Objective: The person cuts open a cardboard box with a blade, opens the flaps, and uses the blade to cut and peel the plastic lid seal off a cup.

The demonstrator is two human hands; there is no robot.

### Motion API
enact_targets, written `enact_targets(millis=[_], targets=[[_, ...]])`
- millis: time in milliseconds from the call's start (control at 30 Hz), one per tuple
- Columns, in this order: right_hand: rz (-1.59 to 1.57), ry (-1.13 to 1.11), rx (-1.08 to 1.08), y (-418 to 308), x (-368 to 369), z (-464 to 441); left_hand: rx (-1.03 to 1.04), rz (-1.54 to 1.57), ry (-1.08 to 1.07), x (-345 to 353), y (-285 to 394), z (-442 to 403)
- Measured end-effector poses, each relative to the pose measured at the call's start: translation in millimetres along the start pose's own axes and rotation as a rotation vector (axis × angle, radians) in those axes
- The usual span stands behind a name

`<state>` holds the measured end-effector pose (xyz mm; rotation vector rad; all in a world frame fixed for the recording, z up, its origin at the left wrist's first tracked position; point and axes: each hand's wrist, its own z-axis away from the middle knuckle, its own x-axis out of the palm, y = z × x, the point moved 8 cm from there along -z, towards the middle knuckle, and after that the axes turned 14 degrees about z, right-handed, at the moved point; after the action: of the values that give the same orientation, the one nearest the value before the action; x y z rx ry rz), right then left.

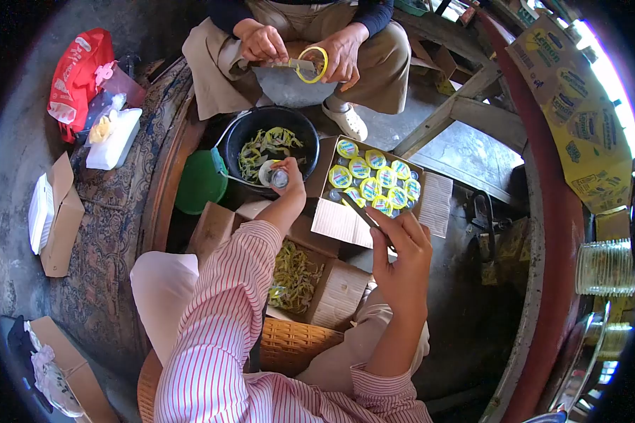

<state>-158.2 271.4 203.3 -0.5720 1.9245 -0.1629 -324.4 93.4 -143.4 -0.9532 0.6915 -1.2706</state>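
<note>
My left hand (286,178) is closed around a small clear plastic cup (280,179), at the near rim of a dark bucket (305,125). Yellow-green peeled strips (268,146) lie inside that bucket. A pale round part (267,172) shows beside the cup; I cannot tell whether it belongs to it. In my right hand (406,257) is a thin, dark, blade-like tool (360,210), pinched between thumb and fingers and pointing up and left. Just beyond its tip stands a cardboard box (436,204) with several cups under yellow printed lids (370,187).
Opposite sits a person whose hands (340,55) hold a yellow-rimmed cup (312,65) and a blade. Below my arms, an open carton (339,292) contains more strips. A green basin (200,183) stands left, a wooden frame (487,120) right, and stacked clear cups (605,266) far right.
</note>
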Motion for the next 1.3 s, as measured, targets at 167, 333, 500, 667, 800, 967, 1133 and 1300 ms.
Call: enact_targets(millis=[167,333,500,667,800,967,1133,1300], targets=[[-0.010,0.014,-0.006,0.1,0.1,1.6,-0.084,0.743,0.231,4.7,-33.7,-9.3],[-0.017,0.008,-0.015,-1.4,1.6,1.3,-0.335,1.330,0.437,42.8,-92.0,-6.6],[-0.032,0.002,-0.010,-3.5,3.1,1.7,-0.074,1.649,-0.093,77.9,-52.5,-9.9],[-0.011,-0.006,-0.017,-2.5,0.8,2.3,-0.067,1.712,-0.111,78.0,-74.1,10.2],[0.008,-0.015,-0.010,-2.0,-1.2,2.6,-0.018,1.629,-0.116,80.5,-61.3,0.7],[0.006,-0.007,-0.010,-2.9,-2.4,3.2,0.031,1.599,0.013,73.3,-78.3,18.2],[0.039,-0.014,-0.013,-2.1,-4.6,4.7,0.090,1.660,-0.041,78.2,-72.4,18.0],[0.027,0.005,-0.027,-1.9,-6.1,5.7,-0.166,2.176,0.139,101.4,-86.6,21.6]])
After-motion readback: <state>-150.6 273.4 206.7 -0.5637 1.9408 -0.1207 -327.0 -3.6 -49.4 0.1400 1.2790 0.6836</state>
